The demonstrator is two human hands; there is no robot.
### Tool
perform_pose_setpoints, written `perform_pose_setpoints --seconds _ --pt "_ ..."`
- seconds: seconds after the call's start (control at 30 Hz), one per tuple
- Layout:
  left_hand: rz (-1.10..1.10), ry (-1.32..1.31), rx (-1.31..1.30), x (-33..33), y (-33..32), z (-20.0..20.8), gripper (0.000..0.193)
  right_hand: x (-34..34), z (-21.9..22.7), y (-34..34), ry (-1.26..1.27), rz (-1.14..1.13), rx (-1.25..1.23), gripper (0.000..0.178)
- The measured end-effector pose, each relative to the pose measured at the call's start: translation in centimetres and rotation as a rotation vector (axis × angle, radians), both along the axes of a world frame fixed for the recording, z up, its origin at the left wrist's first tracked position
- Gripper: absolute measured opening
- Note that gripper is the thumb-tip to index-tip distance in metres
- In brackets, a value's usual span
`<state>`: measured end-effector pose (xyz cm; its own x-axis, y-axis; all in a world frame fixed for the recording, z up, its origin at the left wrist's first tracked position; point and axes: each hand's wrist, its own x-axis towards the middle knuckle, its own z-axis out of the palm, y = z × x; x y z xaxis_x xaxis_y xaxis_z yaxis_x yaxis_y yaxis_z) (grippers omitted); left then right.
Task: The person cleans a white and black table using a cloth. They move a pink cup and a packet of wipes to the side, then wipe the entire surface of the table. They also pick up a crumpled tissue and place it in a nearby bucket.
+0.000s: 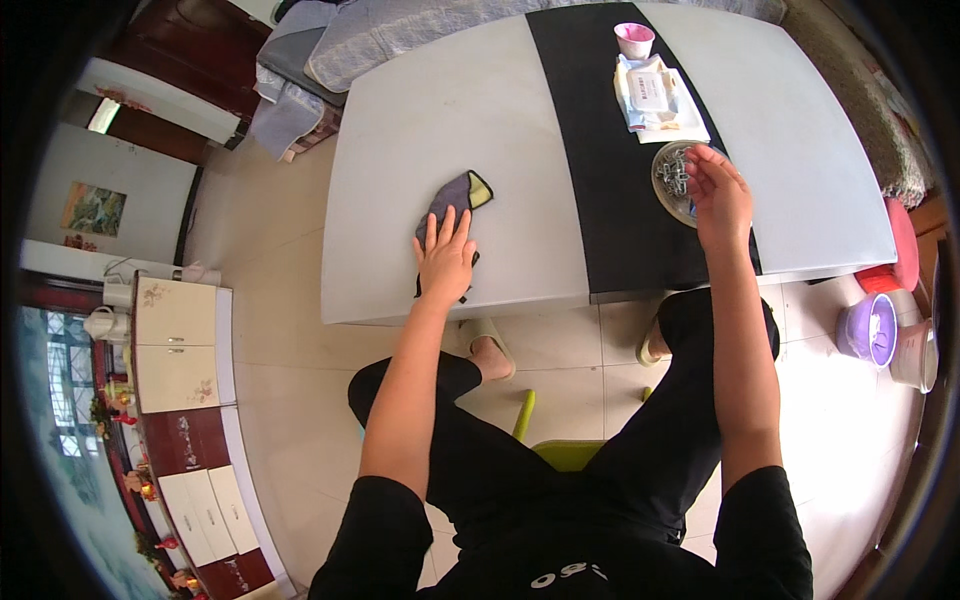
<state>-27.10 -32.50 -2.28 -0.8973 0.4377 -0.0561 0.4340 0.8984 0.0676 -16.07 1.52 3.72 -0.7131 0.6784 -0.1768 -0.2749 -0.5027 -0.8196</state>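
A dark grey cloth point(453, 199) with a black edge and a yellow-green corner lies on the left part of the table. My left hand point(445, 262) rests flat on its near end, fingers spread, covering part of it. At the right, my right hand point(724, 200) is over the edge of a round dish point(660, 190) heaped with small silvery metal pieces point(675, 172) that look like clips. Its fingers are bent and drawn together. Whatever they may hold is too small or hidden to make out. The hand hides the dish's right side.
The table point(450, 100) is pale grey with a black runner point(575, 110). Beyond the dish are a wipes packet point(648, 92) on a white tray point(690, 125) and a pink-and-white cup point(634, 40). A purple bin point(868, 330) and red stool point(903, 245) stand on the floor at right.
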Motion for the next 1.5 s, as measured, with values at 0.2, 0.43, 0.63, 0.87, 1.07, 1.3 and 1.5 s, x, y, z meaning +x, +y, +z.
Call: perform_pose_setpoints --seconds 0.2,0.43,0.63,0.87,1.07,1.3,1.5 --pt "-0.439 0.095 0.137 7.5 10.6 -0.2 0.05 0.0 0.4 0.5 -0.013 -0.031 0.02 0.016" --pt "-0.491 0.05 0.119 8.5 3.7 2.8 0.059 0.3 -0.2 0.3 -0.042 -0.012 0.015 0.015" --pt "-0.111 0.241 0.089 7.4 -4.5 0.9 0.069 1.9 -0.1 0.9 -0.05 -0.034 0.114 0.017" --pt "-0.478 -0.164 0.692 11.6 10.0 1.6 0.046 3.9 -1.6 -4.5 -0.215 0.276 0.648 0.019" --pt "-0.542 -0.186 0.659 9.6 10.8 5.0 0.049 7.1 -0.2 -8.3 -0.374 0.232 1.358 0.04" --pt "-0.316 -0.167 0.849 8.0 1.7 3.7 0.033 1.1 -8.7 -13.4 -0.82 0.249 1.824 0.07" --pt "0.12 -0.144 1.175 7.9 -8.6 5.9 0.019 -9.4 -6.2 -15.4 -0.924 0.349 1.871 0.053"
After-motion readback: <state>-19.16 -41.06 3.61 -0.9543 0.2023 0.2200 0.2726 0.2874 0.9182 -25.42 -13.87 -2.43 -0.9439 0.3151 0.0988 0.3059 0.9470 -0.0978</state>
